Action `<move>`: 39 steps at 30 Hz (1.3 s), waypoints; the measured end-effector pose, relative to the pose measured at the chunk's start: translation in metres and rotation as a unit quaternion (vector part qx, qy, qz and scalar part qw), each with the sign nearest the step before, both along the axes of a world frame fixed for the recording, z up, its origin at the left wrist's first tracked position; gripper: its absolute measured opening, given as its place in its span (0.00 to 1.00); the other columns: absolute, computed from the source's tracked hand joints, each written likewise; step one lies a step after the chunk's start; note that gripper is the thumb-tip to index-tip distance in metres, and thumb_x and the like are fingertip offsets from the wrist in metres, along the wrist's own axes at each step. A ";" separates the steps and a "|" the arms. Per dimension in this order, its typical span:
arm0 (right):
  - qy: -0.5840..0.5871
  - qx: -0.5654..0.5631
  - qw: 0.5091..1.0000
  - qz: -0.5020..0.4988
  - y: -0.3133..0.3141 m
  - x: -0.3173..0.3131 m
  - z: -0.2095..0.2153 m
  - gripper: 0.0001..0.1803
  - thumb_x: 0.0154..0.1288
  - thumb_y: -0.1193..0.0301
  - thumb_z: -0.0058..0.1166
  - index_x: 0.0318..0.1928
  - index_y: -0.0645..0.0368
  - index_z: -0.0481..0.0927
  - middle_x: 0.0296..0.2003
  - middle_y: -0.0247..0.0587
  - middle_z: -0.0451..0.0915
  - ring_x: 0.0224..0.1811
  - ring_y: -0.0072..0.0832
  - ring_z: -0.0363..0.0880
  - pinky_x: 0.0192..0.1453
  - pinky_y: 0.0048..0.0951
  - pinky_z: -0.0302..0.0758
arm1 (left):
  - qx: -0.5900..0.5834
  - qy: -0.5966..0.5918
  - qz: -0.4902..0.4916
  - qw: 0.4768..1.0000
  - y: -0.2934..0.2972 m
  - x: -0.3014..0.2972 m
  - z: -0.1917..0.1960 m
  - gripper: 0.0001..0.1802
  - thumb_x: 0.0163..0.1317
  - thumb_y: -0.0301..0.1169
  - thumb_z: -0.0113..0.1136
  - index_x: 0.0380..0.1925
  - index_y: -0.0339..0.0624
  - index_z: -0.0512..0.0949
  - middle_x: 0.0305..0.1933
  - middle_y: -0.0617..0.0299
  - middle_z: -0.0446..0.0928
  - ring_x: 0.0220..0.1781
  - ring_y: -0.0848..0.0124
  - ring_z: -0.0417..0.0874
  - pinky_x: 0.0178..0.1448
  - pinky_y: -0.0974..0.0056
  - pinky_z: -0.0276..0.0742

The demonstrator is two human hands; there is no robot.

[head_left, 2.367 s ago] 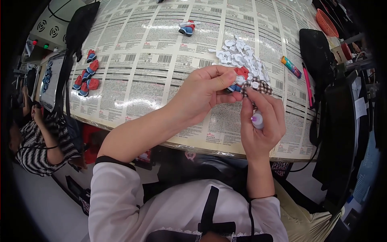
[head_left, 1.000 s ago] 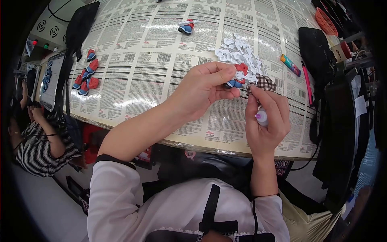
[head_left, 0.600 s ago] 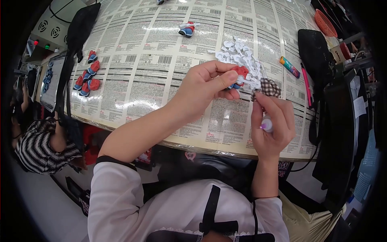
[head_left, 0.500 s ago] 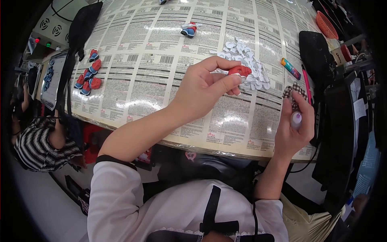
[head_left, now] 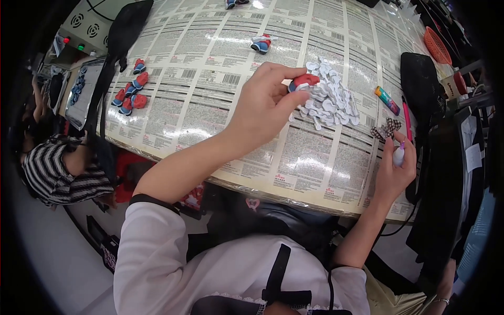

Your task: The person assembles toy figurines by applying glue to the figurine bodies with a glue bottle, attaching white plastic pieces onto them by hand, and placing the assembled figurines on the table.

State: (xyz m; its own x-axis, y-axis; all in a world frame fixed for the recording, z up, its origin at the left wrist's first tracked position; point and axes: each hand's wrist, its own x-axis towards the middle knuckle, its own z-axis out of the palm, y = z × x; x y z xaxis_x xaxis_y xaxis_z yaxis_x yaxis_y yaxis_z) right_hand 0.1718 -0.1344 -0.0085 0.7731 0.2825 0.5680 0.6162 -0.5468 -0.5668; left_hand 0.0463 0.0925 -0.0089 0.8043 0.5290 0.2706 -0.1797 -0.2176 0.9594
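Observation:
Between the thumb and fingers of my left hand (head_left: 260, 107) is a small red and blue figurine (head_left: 305, 80) with a white part at its lower side. It is held just above the left edge of a pile of flat white cut-out pieces (head_left: 336, 100). My right hand (head_left: 395, 170), near the table's right side, is closed around a small white squeeze bottle (head_left: 399, 156) with a thin purple tip pointing up. A brown-and-white checkered cloth (head_left: 386, 129) lies just beyond those fingertips. Another red and blue figurine (head_left: 261, 44) with a white piece on it lies farther back.
Several similar figurines (head_left: 132, 95) cluster at the left. A yellow-and-teal tube (head_left: 387, 101), a pink pen (head_left: 407, 122) and a black pouch (head_left: 417, 79) lie at the right, with an orange basket (head_left: 437, 46) behind. Left of the table sits a person in a striped top (head_left: 60, 168).
My left hand has shifted left over the table, and the figurine has turned so its blue part shows. My right hand has drawn back slightly from the checkered cloth; the bottle's tip now shows.

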 end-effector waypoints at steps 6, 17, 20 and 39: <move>0.036 0.017 0.999 0.014 -0.004 -0.004 -0.001 0.08 0.54 0.80 0.56 0.37 0.65 0.78 0.34 0.42 0.79 0.36 0.29 0.77 0.41 0.26 0.72 | -0.150 0.201 0.119 0.961 0.068 0.003 -0.001 0.21 0.62 0.31 0.53 0.51 0.26 0.65 0.42 0.52 0.74 0.33 0.70 0.81 0.37 0.72 0.79; 0.069 0.068 0.994 0.044 -0.017 -0.002 -0.007 0.08 0.60 0.75 0.54 0.39 0.67 0.77 0.34 0.34 0.77 0.35 0.16 0.71 0.39 0.17 0.69 | 0.438 0.310 0.321 0.781 0.169 -0.088 0.002 0.16 0.57 0.34 0.56 0.42 0.35 0.74 0.47 0.44 0.72 0.44 0.52 0.78 0.45 0.55 0.74; 0.080 0.055 0.993 0.063 -0.014 -0.003 -0.008 0.08 0.61 0.75 0.54 0.39 0.67 0.77 0.34 0.34 0.77 0.34 0.15 0.70 0.39 0.16 0.68 | 0.413 0.485 0.334 0.695 0.202 -0.129 0.016 0.15 0.56 0.35 0.57 0.40 0.38 0.75 0.43 0.46 0.73 0.44 0.51 0.76 0.48 0.53 0.72; 0.338 0.384 0.818 0.262 0.018 -0.044 0.017 0.17 0.55 0.78 0.55 0.46 0.67 0.69 0.42 0.51 0.76 0.31 0.27 0.77 0.31 0.20 0.73 | -0.208 0.212 -0.221 0.929 -0.021 -0.003 0.028 0.18 0.57 0.24 0.57 0.46 0.37 0.64 0.39 0.57 0.73 0.33 0.73 0.78 0.33 0.70 0.74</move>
State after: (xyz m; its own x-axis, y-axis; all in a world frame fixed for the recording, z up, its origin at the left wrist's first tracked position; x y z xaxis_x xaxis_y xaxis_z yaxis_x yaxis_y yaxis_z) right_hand 0.1282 -0.1159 0.0088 0.8713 0.4358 0.2257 0.0555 0.3693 -0.9276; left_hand 0.0428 0.0717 0.0190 0.9554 0.1088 -0.2745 0.2507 0.1921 0.9488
